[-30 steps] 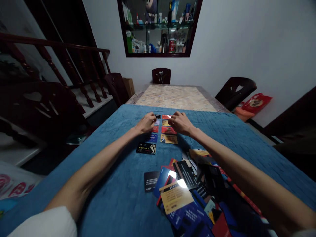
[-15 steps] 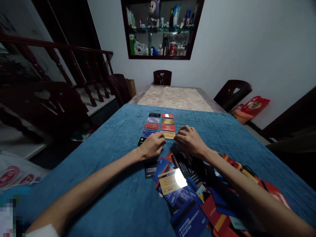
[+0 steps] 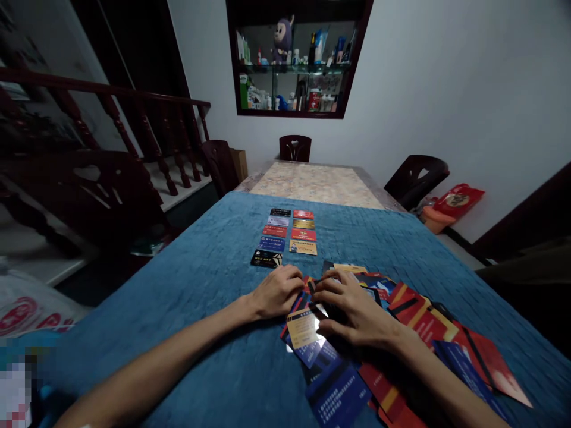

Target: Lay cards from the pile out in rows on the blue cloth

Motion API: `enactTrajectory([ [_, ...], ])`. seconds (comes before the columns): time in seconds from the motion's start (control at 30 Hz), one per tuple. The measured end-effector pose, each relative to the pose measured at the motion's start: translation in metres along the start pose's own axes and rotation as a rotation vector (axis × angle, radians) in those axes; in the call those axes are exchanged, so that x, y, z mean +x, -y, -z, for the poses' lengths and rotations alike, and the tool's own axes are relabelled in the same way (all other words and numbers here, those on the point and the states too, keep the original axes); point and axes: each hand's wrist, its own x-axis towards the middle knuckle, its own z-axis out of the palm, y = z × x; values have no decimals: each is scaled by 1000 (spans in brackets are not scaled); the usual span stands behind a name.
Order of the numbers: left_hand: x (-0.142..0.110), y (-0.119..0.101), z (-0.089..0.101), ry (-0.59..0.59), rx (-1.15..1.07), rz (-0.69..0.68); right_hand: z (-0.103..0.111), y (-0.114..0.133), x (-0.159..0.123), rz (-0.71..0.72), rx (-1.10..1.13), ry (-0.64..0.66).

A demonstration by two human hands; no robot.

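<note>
Legibly, "VIP" is printed on the black card (image 3: 266, 258), located just beyond the left hand (image 3: 280, 291) at the near end of the left of 2 card columns (image 3: 273, 244). The card pile (image 3: 379, 383) lies beneath the right hand (image 3: 350, 306), fingers parted; the left hand is curled at the pile's edge, its grip indeterminable.

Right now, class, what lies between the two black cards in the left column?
From far to near, the head view shows a pale card, a red card and a blue card.
</note>
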Motion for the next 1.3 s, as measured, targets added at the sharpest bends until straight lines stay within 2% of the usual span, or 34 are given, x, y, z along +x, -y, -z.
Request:
enactTrajectory([
  [0.4,-9,-9,2,-33,-7,-38,-4,5,-14,36,13,57],
  [0.6,-11,-15,5,-58,-38,-49,-6,6,-15,45,27,17],
  [1.07,-14,-20,13,59,-136,-81,-11,-11,-17,66,-37,-181],
  [1.3,-14,-17,8,33,-154,-71,-10,-11,-16,33,-63,-192],
])
